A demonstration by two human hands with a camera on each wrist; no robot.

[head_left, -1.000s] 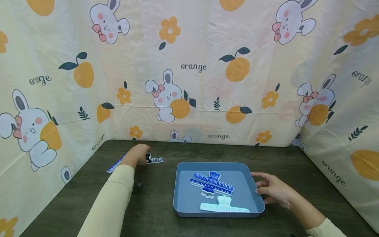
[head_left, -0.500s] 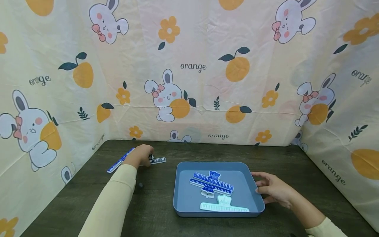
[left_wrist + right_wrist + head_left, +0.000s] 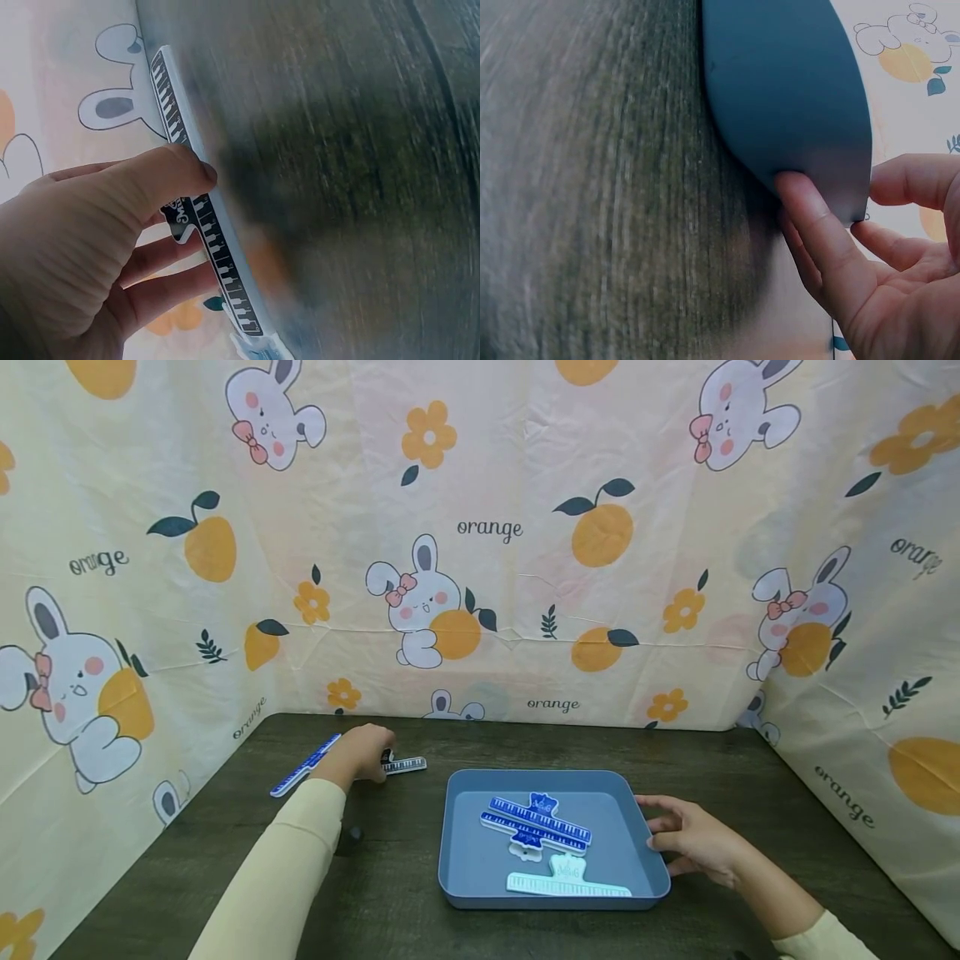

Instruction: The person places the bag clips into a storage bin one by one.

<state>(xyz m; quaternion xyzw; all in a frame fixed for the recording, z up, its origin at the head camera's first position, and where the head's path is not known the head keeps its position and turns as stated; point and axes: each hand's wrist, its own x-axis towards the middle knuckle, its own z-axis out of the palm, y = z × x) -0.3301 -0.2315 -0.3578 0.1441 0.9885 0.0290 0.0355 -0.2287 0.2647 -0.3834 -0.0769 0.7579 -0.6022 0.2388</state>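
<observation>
Pinching left hand [image 3: 358, 757] on flat, piano-key-printed plastic clip [image 3: 208, 238]

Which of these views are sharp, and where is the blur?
Head view: sharp, evenly lit, the tray and both clips in it crisp. Left wrist view: the table smears with motion blur, though the black clip reads clearly. Right wrist view: wood grain streaked, the tray's wall softly focused.
</observation>
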